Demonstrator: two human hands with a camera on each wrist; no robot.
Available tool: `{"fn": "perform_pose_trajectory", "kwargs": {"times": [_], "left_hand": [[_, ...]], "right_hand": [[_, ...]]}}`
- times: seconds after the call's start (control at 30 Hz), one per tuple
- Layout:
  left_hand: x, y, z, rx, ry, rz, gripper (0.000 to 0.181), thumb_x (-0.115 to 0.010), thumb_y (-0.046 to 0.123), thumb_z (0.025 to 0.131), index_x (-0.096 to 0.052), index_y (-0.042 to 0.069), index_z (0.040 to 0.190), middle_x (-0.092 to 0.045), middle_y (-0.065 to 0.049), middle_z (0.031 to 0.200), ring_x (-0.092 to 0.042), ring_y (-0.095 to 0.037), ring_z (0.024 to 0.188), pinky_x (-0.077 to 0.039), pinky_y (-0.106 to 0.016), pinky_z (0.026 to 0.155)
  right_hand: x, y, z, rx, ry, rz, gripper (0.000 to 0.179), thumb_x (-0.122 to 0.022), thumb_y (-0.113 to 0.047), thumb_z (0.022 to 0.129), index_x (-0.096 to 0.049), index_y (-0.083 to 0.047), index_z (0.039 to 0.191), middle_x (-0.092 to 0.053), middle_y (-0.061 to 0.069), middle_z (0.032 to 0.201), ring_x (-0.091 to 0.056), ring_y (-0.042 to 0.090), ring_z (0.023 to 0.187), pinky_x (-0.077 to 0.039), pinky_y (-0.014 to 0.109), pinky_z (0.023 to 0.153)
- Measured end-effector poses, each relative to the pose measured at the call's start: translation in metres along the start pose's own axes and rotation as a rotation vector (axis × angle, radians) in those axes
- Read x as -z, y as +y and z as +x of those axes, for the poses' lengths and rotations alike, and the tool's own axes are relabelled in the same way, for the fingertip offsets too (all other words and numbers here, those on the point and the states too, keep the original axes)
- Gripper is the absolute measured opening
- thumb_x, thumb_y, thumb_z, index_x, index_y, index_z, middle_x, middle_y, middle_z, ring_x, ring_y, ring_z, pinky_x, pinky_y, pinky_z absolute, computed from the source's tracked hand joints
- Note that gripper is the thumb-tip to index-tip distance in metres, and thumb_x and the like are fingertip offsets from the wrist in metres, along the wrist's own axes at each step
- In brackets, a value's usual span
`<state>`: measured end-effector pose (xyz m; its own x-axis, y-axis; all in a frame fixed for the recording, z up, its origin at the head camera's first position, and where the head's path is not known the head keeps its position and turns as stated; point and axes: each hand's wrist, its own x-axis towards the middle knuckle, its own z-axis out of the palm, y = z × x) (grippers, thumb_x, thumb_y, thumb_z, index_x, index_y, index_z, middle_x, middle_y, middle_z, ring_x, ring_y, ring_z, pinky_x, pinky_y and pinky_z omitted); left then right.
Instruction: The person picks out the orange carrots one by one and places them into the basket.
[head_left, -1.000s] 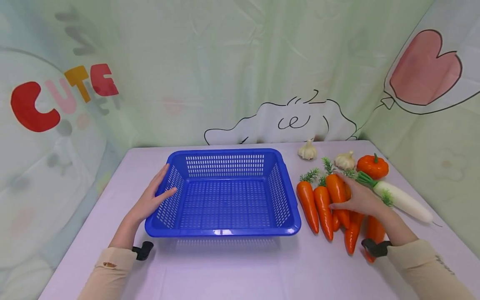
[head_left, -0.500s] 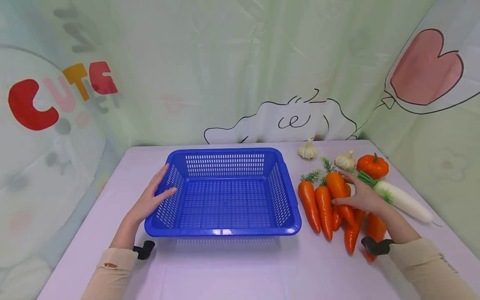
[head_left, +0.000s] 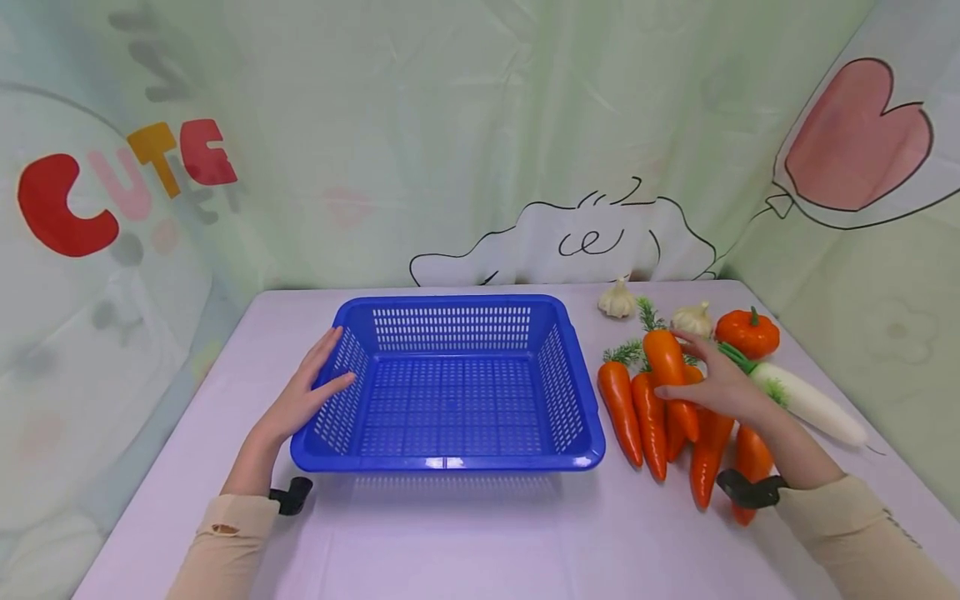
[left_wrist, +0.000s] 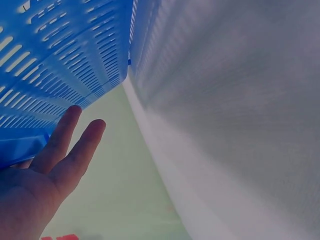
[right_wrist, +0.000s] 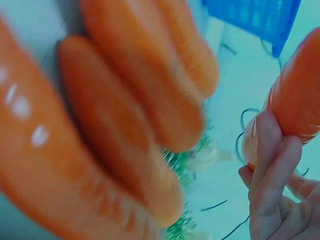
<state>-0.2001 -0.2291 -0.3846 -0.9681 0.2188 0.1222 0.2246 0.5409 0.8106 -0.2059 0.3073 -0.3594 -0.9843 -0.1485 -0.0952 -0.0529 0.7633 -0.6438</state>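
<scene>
At the blue plastic basket's (head_left: 446, 463) left side, my left hand (head_left: 294, 407) holds the rim. Its thumb lies over the inner wall and its fingers along the outside. The left wrist view shows two fingers (left_wrist: 67, 157) stretched against the slotted outer wall. My right hand (head_left: 718, 385) grips an orange carrot (head_left: 664, 357) between thumb and fingers, its leafy top pointing away from me. In the right wrist view this carrot (right_wrist: 299, 90) is raised apart from several other carrots (right_wrist: 115, 115). Those lie side by side on the table, partly hidden beneath my right hand and forearm.
Two garlic bulbs (head_left: 617, 300) sit toward the back right, near a small orange pumpkin (head_left: 748, 333). A white radish (head_left: 810, 404) lies to the right of my right wrist. Behind the table (head_left: 450, 542) hangs a printed curtain (head_left: 375, 150).
My right hand has taken hold of the top carrot and raised it slightly off the pile, toward the back left. My left hand and the basket have stayed in place.
</scene>
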Motion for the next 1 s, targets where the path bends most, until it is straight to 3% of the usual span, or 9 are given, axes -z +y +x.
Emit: {"fn": "perform_pose_trajectory", "kwargs": {"times": [0.13, 0.33, 0.57, 0.8, 1.0], "left_hand": [[0.001, 0.003, 0.000, 0.007, -0.003, 0.012, 0.073, -0.053, 0.027, 0.091, -0.009, 0.019, 0.148, 0.000, -0.011, 0.153, 0.001, -0.036, 0.138, -0.007, -0.071, 0.098], [0.001, 0.004, 0.000, 0.010, -0.002, 0.026, 0.070, -0.051, 0.031, 0.092, -0.012, 0.019, 0.148, -0.001, -0.011, 0.153, 0.001, -0.035, 0.138, -0.006, -0.070, 0.098], [0.001, 0.004, -0.003, 0.015, -0.002, 0.027, 0.064, -0.050, 0.031, 0.093, -0.020, 0.018, 0.147, -0.001, -0.009, 0.153, 0.001, -0.036, 0.138, -0.006, -0.070, 0.098], [0.001, 0.004, -0.003, 0.000, 0.005, 0.022, 0.062, -0.049, 0.029, 0.093, -0.021, 0.017, 0.147, -0.002, -0.010, 0.153, 0.000, -0.037, 0.137, -0.007, -0.071, 0.097], [0.001, 0.003, -0.002, -0.007, 0.014, 0.004, 0.061, -0.048, 0.028, 0.093, -0.021, 0.018, 0.147, -0.003, -0.009, 0.153, -0.001, -0.036, 0.138, -0.006, -0.070, 0.098]], "right_hand": [[-0.001, -0.014, -0.002, 0.001, 0.004, 0.027, 0.097, -0.071, -0.036, 0.078, -0.008, -0.009, 0.147, -0.021, 0.034, 0.139, -0.025, 0.053, 0.122, -0.035, 0.068, 0.085], [-0.003, -0.037, -0.003, 0.021, 0.002, 0.054, 0.094, -0.070, -0.034, 0.079, -0.010, -0.010, 0.147, -0.023, 0.033, 0.140, -0.034, 0.051, 0.118, -0.047, 0.057, 0.080], [-0.007, -0.065, -0.003, 0.063, -0.003, 0.102, 0.094, -0.071, -0.029, 0.078, -0.009, -0.012, 0.147, -0.021, 0.032, 0.141, -0.033, 0.050, 0.119, -0.044, 0.057, 0.084], [-0.012, -0.088, -0.003, 0.081, -0.006, 0.128, 0.093, -0.071, -0.029, 0.078, -0.010, -0.015, 0.147, -0.022, 0.031, 0.141, -0.048, 0.048, 0.107, -0.049, 0.051, 0.080], [-0.021, -0.106, 0.000, 0.124, 0.014, 0.129, 0.091, -0.072, -0.026, 0.078, -0.014, -0.015, 0.147, -0.026, 0.031, 0.139, -0.059, 0.037, 0.089, -0.052, 0.047, 0.076]]}}
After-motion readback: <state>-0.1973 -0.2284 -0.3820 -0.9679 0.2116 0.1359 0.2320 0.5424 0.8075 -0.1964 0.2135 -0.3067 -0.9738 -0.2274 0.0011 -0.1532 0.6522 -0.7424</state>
